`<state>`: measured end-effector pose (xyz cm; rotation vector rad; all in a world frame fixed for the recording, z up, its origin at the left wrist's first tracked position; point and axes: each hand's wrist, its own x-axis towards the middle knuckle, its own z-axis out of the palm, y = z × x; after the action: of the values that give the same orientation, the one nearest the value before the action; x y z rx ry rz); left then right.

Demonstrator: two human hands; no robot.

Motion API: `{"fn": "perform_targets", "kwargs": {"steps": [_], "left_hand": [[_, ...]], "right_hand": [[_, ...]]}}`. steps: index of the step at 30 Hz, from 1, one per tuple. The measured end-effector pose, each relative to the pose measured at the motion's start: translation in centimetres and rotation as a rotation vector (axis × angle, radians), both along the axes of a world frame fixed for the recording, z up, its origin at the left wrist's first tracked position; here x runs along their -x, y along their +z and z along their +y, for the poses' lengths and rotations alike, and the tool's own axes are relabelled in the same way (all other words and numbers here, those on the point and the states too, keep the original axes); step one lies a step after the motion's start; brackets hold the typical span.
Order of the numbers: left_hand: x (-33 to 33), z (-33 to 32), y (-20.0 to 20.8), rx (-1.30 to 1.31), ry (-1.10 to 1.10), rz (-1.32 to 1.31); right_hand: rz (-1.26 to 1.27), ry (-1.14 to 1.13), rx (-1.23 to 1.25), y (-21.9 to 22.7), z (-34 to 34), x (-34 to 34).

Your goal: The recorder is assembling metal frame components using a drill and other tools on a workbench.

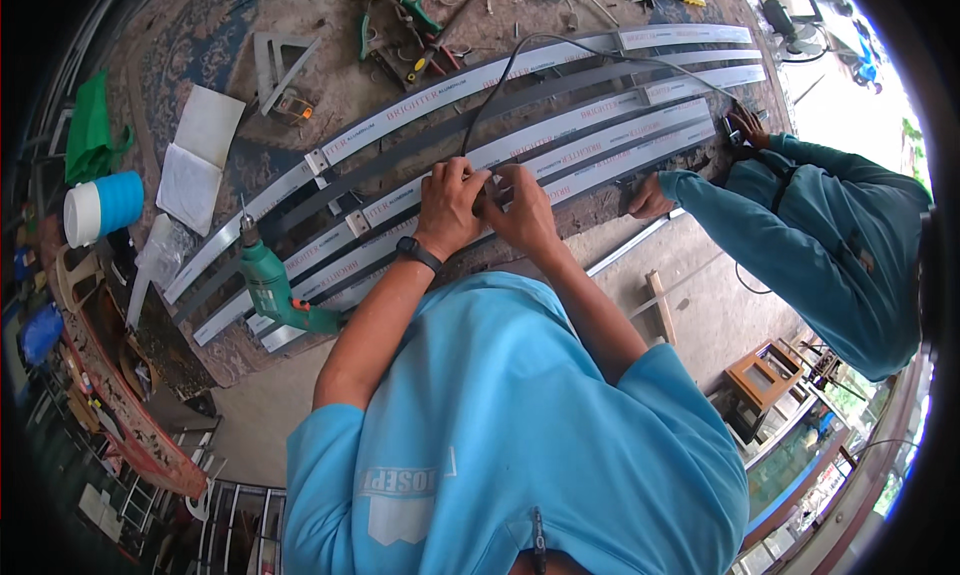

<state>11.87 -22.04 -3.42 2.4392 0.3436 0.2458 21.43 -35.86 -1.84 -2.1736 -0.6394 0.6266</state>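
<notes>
My left hand (450,210), with a dark watch on its wrist, and my right hand (522,213) meet above the near aluminium strips (590,155). Both sets of fingers are closed around a small dark object (488,187), mostly hidden, whose kind I cannot make out. A black cable (494,90) rises from beside my left fingers, arcs over the strips and runs right toward a co-worker. Left of my left forearm, a green power drill (265,275) rests across the strip ends, its bit pointing away from me.
The co-worker's hand (748,130) is at the strips' right end. Beyond the strips lie pliers (415,15), a screwdriver (425,63) and a set square (275,70). Papers (200,145) and a blue-and-white jug (105,207) are at left. A wooden piece (660,305) lies on the floor.
</notes>
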Motion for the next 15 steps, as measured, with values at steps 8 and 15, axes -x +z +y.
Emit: {"fn": "perform_targets", "kwargs": {"steps": [8, 15], "left_hand": [[0.1, -0.3, 0.4, -0.007, 0.029, 0.053], [-0.1, -0.6, 0.5, -0.021, 0.048, 0.026]], "right_hand": [[-0.129, 0.043, -0.059, 0.3, 0.1, 0.0], [-0.163, 0.023, 0.113, 1.2, 0.4, 1.4]]}}
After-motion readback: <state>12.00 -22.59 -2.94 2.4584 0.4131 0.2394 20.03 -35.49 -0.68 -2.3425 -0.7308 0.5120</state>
